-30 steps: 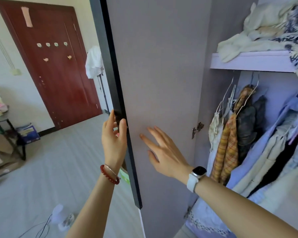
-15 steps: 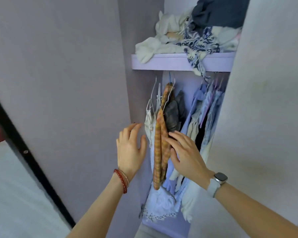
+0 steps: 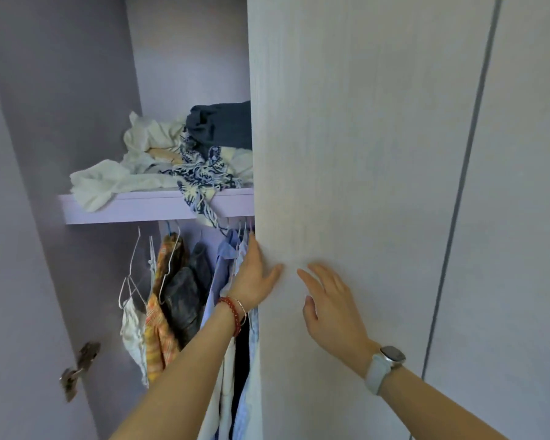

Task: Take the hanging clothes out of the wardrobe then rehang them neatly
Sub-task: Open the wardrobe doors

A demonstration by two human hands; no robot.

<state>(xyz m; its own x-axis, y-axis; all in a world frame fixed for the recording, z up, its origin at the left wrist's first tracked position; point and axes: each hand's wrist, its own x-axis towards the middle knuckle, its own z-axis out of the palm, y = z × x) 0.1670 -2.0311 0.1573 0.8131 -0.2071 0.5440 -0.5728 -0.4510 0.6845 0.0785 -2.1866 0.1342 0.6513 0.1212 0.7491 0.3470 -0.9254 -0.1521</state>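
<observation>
Grasping the edge of the pale wood-grain wardrobe door (image 3: pixel 362 154) with our left hand (image 3: pixel 256 281), we lay our right hand (image 3: pixel 329 304) flat, fingers released; soft hanging clothes (image 3: pixel 185 296) crowd the opening.

Hanging clothes (image 3: pixel 185 300) on wire hangers under wardrobe shelf (image 3: pixel 140 206): white top (image 3: pixel 133 325), orange plaid (image 3: pixel 159 325), dark jacket (image 3: pixel 188 290), blue shirts (image 3: pixel 223 265) at shelf's right end.

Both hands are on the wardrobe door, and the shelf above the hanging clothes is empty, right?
No. The shelf is not empty: the head view shows a crumpled pile of clothes on it. The left hand and right hand are on the wardrobe door.
</observation>
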